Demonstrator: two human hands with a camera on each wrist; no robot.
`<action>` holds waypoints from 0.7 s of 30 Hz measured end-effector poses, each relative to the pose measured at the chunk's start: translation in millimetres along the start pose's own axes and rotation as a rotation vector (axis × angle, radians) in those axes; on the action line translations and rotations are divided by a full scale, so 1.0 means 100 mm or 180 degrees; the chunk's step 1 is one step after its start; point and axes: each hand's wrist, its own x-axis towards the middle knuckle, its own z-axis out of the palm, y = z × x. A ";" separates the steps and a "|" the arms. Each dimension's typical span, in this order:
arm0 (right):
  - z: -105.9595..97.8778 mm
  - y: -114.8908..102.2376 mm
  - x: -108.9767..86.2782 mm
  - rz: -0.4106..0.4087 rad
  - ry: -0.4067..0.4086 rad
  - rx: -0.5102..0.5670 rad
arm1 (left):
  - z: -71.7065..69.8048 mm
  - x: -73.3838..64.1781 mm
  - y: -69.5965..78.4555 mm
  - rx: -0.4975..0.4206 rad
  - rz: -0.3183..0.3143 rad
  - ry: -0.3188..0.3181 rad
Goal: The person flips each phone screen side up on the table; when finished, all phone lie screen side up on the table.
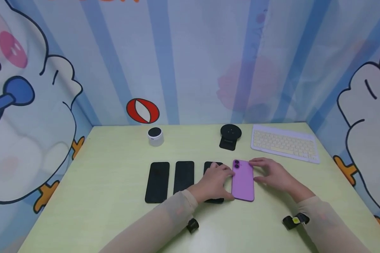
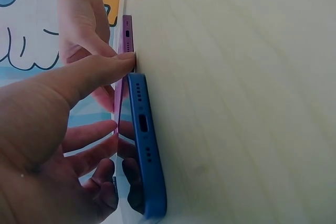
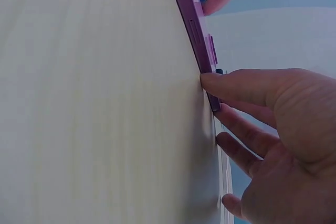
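Observation:
A purple smartphone (image 1: 243, 182) lies back up on the table, its two-lens camera at the upper left corner. My left hand (image 1: 211, 181) touches its left edge, thumb near the bottom corner and fingertips higher up. On the opposite side, my right hand (image 1: 274, 174) has its thumb against the right edge and its fingertips at the top right corner. Under the left hand lies a black-screened phone (image 1: 216, 201), partly hidden; its blue side (image 2: 147, 145) shows in the left wrist view. Two more black-screened phones, one in the middle (image 1: 184, 175) and one leftmost (image 1: 157, 182), complete the row.
Behind the row stand a small white cylinder (image 1: 156, 140) with a dark top and a black round-headed stand (image 1: 230, 133). A white keyboard (image 1: 285, 143) lies at the back right. A printed curtain (image 1: 196, 63) hangs behind the pale table (image 1: 98, 196).

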 end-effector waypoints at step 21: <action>0.02 0.05 0.03 0.0277 0.0082 0.0283 | 0.00 -0.01 0.06 -0.0092 -0.0199 0.0050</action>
